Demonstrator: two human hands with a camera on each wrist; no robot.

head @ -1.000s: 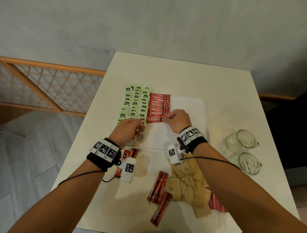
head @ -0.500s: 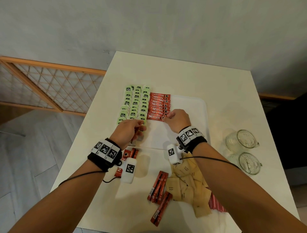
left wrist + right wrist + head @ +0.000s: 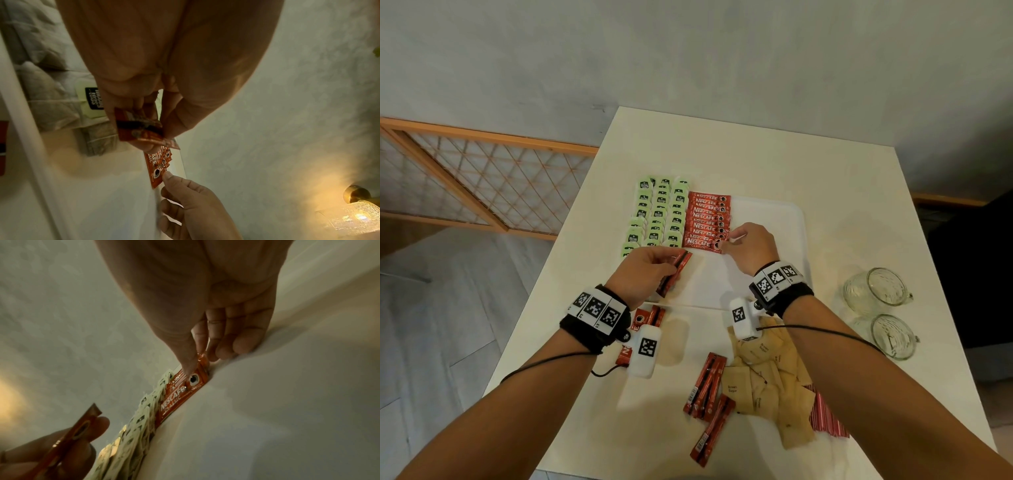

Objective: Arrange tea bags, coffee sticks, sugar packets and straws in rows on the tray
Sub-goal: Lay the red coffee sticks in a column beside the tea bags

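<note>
- Right hand [image 3: 748, 251] pinches the nearest stick [image 3: 702, 244] of the tray [image 3: 767, 219] row, lying crosswise.
- Left hand [image 3: 643, 275] grips spare sticks [image 3: 676, 270] just beside it, angled toward the row.

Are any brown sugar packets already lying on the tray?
No: in the head view the brown sugar packets are heaped on the table, nearer the person than the tray.

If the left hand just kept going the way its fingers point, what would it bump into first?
Probably the nearest Nescafe stick of the row on the tray. The left hand, holding spare coffee sticks, points that way; height above the tray is unclear.
</note>
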